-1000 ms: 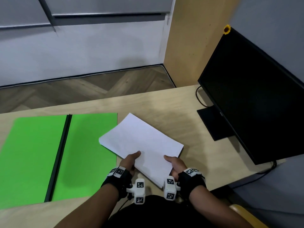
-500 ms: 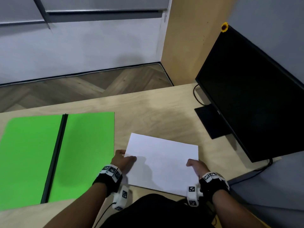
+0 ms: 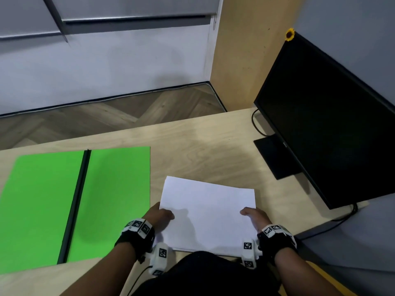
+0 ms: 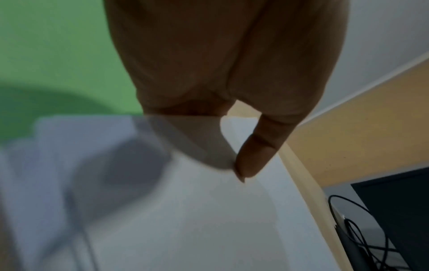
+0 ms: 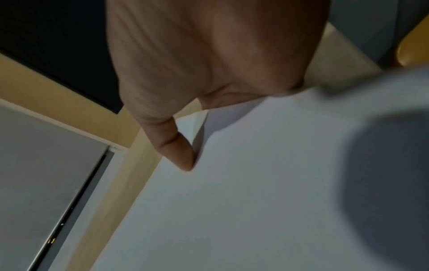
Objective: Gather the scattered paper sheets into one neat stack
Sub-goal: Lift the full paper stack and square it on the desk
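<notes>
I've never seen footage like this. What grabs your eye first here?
Probably the bright green folder, lying open on the left of the wooden desk. Next, the white paper stack near the front edge, gripped by the left hand and right hand. A big dark monitor stands at right.

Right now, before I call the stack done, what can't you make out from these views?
- Sheet count in the paper stack: head view shows only the top sheet.
- Near edge alignment: cut off by the dark clothing in head view; blurred in left wrist view.
- Fingers of the left hand and right hand: hidden under the paper; only thumbs show on top.
- Right end of the monitor: cut off by the frame edge.
</notes>
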{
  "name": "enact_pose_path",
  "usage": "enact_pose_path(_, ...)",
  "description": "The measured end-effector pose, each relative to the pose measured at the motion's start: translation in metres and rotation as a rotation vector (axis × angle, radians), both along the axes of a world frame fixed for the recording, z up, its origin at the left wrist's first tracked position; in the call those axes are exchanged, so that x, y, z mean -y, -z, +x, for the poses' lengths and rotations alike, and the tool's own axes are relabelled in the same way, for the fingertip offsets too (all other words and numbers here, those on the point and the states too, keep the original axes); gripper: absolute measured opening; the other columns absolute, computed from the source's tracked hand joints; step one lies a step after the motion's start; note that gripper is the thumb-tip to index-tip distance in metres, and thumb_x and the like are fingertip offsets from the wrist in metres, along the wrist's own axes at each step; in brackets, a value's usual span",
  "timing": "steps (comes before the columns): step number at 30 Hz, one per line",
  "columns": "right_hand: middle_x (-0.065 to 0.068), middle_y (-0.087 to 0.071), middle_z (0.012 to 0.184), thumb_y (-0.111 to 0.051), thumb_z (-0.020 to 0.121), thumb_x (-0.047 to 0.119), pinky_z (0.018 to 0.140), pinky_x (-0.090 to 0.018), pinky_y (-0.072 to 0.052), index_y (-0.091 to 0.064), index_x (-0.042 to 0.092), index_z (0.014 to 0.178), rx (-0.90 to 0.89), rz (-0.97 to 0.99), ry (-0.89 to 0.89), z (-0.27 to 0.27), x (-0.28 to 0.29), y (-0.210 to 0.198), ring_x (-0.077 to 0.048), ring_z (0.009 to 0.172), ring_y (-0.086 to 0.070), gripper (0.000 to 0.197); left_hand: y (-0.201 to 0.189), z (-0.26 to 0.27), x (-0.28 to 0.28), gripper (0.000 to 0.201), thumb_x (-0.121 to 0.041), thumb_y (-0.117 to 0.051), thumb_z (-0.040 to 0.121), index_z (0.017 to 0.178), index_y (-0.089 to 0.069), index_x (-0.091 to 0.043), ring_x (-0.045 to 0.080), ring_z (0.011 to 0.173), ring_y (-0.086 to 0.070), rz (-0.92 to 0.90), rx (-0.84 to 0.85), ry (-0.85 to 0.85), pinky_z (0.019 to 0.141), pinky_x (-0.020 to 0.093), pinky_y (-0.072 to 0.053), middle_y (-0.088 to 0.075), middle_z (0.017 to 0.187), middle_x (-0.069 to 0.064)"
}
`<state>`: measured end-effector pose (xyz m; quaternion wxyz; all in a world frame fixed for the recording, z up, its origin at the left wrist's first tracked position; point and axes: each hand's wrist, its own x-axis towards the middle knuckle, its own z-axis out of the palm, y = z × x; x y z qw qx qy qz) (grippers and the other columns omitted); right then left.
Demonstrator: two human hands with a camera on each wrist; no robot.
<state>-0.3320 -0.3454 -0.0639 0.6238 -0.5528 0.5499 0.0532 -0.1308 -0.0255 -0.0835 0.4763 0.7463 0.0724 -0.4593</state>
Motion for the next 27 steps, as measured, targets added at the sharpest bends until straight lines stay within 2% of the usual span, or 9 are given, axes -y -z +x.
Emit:
enact_pose_path(2, -0.015, -0.074, 0.093, -0.082, 0.031, 0.025, 0.09, -0.05, -0.052, -0.074, 0.006, 0.078, 0.051, 0.047, -0.003, -0.004, 0.003, 0.009, -0.034, 0.086, -0.069, 0.051, 0.016, -0.001, -0.005, 0.066, -0.016, -0.07, 0.032, 0.098, -0.066, -0.013, 0.036, 0.088, -0.071, -0.089, 0.003, -0.078, 0.087, 0.06, -0.054, -0.076, 0.092, 0.011)
enact_pose_path(5, -0.028, -0.069, 0.1, -0.08, 0.039, 0.008, 0.083, -0.058, -0.054, -0.07, -0.006, 0.093, 0.149, 0.105, 0.038, 0.006, -0.007, -0.03, -0.047, 0.09, -0.067, 0.057, -0.04, -0.004, 0.004, 0.059, -0.001, -0.069, 0.038, 0.096, -0.065, -0.009, 0.036, 0.082, -0.07, -0.186, 0.057, -0.157, 0.083, 0.055, -0.056, -0.074, 0.087, 0.015)
enact_pose_path(8, -0.021, -0.065, 0.083, -0.066, 0.053, -0.002, 0.062, -0.038, -0.055, -0.065, -0.006, 0.088, 0.35, 0.063, 0.081, 0.03, -0.017, -0.09, -0.034, 0.075, -0.063, 0.035, -0.097, 0.007, 0.014, 0.045, 0.005, -0.065, 0.042, 0.085, -0.063, -0.008, 0.019, 0.056, -0.062, -0.296, 0.15, -0.251, 0.056, 0.029, -0.055, -0.069, 0.064, 0.005)
enact_pose_path(10, -0.016, -0.065, 0.08, -0.064, 0.056, -0.002, 0.062, -0.033, -0.053, -0.064, -0.002, 0.089, 0.487, -0.004, 0.093, 0.047, -0.015, -0.118, -0.027, 0.071, -0.063, 0.032, -0.119, 0.021, 0.021, 0.041, 0.01, -0.065, 0.045, 0.082, -0.062, -0.007, 0.016, 0.049, -0.059, -0.359, 0.187, -0.292, 0.048, 0.024, -0.051, -0.066, 0.06, 0.004)
enact_pose_path(12, -0.012, -0.069, 0.083, -0.066, 0.059, 0.001, 0.066, -0.032, -0.054, -0.065, 0.001, 0.093, 0.533, -0.101, 0.069, 0.061, -0.011, -0.132, -0.023, 0.071, -0.065, 0.033, -0.128, 0.037, 0.024, 0.037, 0.016, -0.066, 0.053, 0.084, -0.062, -0.005, 0.022, 0.053, -0.061, -0.361, 0.18, -0.306, 0.051, 0.026, -0.053, -0.067, 0.063, 0.008)
enact_pose_path(17, -0.008, -0.075, 0.097, -0.077, 0.067, 0.004, 0.081, -0.044, -0.058, -0.066, 0.01, 0.102, 0.353, -0.248, -0.042, 0.087, -0.01, -0.105, -0.026, 0.087, -0.071, 0.037, -0.114, 0.057, 0.03, 0.046, -0.003, -0.075, 0.059, 0.104, -0.064, -0.007, 0.03, 0.088, -0.066, -0.114, 0.137, -0.064, 0.086, 0.041, -0.054, -0.07, 0.097, 0.015)
enact_pose_path(19, -0.006, -0.075, 0.097, -0.077, 0.069, 0.005, 0.077, -0.038, -0.059, -0.065, 0.014, 0.1, 0.279, -0.274, -0.071, 0.088, -0.022, -0.092, -0.024, 0.084, -0.072, 0.034, -0.096, 0.05, 0.034, 0.05, -0.013, -0.07, 0.056, 0.105, -0.062, -0.007, 0.028, 0.09, -0.066, -0.006, 0.237, 0.028, 0.085, 0.04, -0.055, -0.07, 0.099, 0.015)
enact_pose_path(22, 0.0, -0.072, 0.088, -0.071, 0.072, 0.003, 0.064, -0.024, -0.051, -0.064, 0.018, 0.095, 0.191, -0.29, -0.076, 0.079, -0.038, -0.085, -0.015, 0.074, -0.066, 0.028, -0.072, 0.037, 0.031, 0.058, -0.02, -0.065, 0.043, 0.098, -0.065, -0.005, 0.031, 0.087, -0.067, 0.039, 0.269, -0.063, 0.081, 0.043, -0.057, -0.071, 0.093, 0.017)
enact_pose_path(27, -0.001, -0.068, 0.072, -0.061, 0.043, 0.008, 0.062, -0.03, -0.047, -0.065, 0.01, 0.078, 0.113, -0.157, -0.099, 0.067, -0.034, -0.077, -0.023, 0.068, -0.056, 0.036, -0.053, 0.019, 0.021, 0.072, -0.028, -0.084, 0.032, 0.098, -0.071, -0.003, 0.032, 0.081, -0.071, -0.085, 0.052, -0.15, 0.083, 0.049, -0.058, -0.075, 0.092, 0.016)
